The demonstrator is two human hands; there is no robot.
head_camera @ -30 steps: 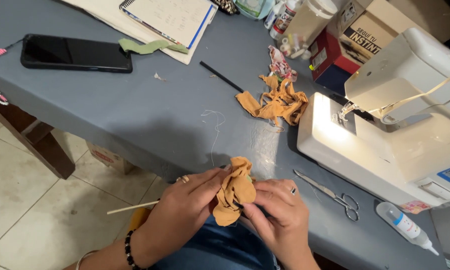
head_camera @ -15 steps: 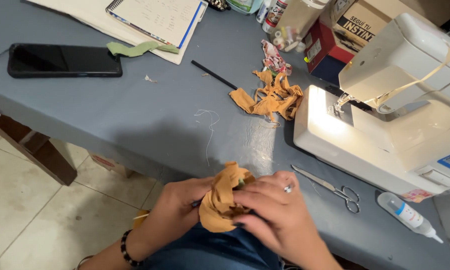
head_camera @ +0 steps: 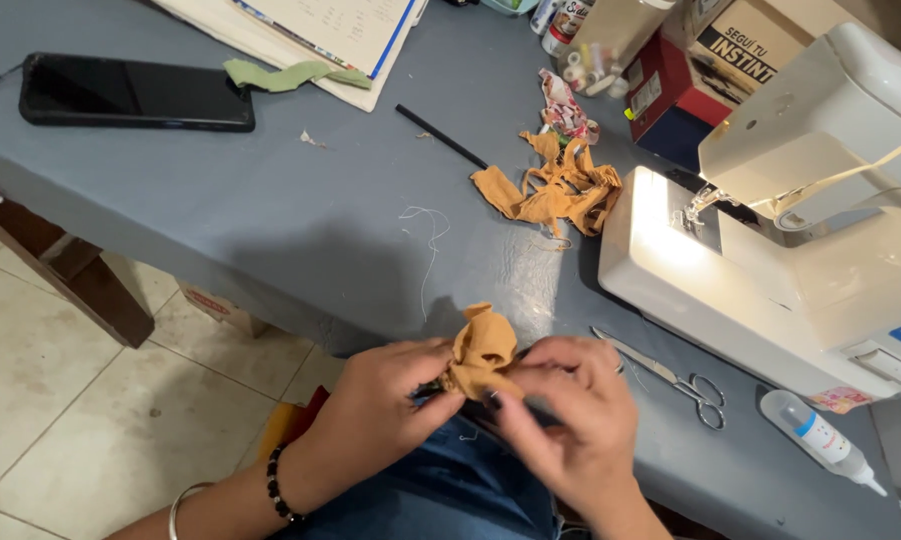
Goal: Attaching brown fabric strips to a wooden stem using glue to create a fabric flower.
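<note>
Your left hand (head_camera: 375,410) and right hand (head_camera: 570,420) pinch the bunched tan fabric piece (head_camera: 480,352) at the worktop (head_camera: 270,230) edge. A red-and-blue box (head_camera: 705,75) stands beyond; a clear bottle (head_camera: 818,436), apparently glue, lies right.

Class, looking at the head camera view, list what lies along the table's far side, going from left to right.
Black phone → green fabric strip → open notebook → thin black stick → heap of tan fabric scraps → white sewing machine.

Sewing machine (head_camera: 800,230) cut off at right edge; fabric piece (head_camera: 480,350) partly hidden by fingers (head_camera: 515,385).
</note>
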